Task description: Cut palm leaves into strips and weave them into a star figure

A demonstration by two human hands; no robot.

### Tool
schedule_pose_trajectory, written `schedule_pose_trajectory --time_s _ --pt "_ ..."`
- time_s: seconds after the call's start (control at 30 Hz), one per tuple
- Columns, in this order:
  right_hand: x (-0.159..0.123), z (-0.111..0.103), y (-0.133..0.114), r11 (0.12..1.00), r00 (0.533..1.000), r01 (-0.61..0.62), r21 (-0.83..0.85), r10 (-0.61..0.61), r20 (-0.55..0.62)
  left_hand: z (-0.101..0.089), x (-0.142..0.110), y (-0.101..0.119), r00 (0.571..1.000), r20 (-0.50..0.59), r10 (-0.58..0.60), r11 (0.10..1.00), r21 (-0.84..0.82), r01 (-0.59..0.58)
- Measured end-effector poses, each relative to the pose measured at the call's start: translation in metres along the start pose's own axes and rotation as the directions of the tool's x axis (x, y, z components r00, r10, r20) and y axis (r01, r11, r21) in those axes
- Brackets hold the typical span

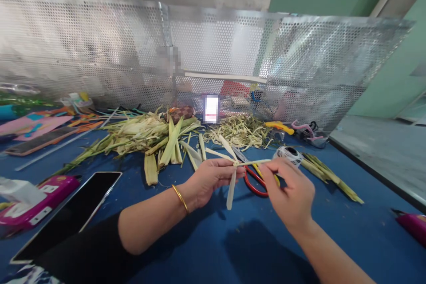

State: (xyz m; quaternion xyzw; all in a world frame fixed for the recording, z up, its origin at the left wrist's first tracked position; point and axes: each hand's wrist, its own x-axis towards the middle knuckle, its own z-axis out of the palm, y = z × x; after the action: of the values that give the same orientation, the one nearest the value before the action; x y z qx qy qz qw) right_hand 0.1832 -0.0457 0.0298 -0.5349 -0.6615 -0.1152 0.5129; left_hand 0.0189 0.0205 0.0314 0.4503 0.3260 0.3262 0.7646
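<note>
Over the blue table [233,244], my left hand [209,179] pinches a pale palm-leaf strip [231,186] at its fold; one end hangs down, the other runs right. My right hand [293,191] has its fingers closed on the strip's right end near its thumb. Red-handled scissors [254,182] lie on the table just behind and between the hands. A gold bangle [179,197] is on my left wrist.
A pile of green and pale leaves [146,137] and shredded strips [239,131] lies behind. A tape roll [289,154], leaf stalks [333,177], a black tablet [73,213], a pink case [40,199] and a yellow cutter [279,127] surround them. Perforated metal screen [100,53] closes the back.
</note>
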Motion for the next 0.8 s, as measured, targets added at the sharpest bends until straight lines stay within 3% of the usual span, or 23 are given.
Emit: schedule_pose_trajectory --time_s 0.1,0.23,0.4,0.53,0.7,0.8 --pt "-0.008 0.011 -0.004 0.999 0.982 0.014 -0.034 -0.007 0.188 0.001 0.001 -0.003 0.999 -0.024 0.028 0.999 -0.024 -0.028" --pt "-0.018 0.028 -0.003 0.988 0.917 -0.145 -0.049 0.152 0.369 0.004 0.002 -0.011 0.997 -0.073 0.033 0.999 -0.014 -0.034" --pt "-0.025 0.038 -0.006 0.974 0.909 -0.226 -0.023 0.22 0.354 0.006 0.004 -0.016 0.992 -0.121 0.045 0.998 -0.029 -0.049" --pt "-0.026 0.039 -0.01 0.986 0.93 -0.163 0.024 0.145 0.338 0.006 0.005 -0.018 0.988 -0.143 0.058 0.997 -0.035 -0.064" --pt "-0.022 0.033 -0.012 0.985 0.918 -0.11 0.131 0.05 0.393 0.005 0.003 -0.015 0.988 -0.129 0.083 0.994 -0.054 -0.091" --pt "-0.014 0.024 -0.005 0.998 0.954 -0.044 0.049 0.027 0.3 0.005 0.002 -0.012 0.99 -0.124 0.061 0.996 -0.061 -0.069"
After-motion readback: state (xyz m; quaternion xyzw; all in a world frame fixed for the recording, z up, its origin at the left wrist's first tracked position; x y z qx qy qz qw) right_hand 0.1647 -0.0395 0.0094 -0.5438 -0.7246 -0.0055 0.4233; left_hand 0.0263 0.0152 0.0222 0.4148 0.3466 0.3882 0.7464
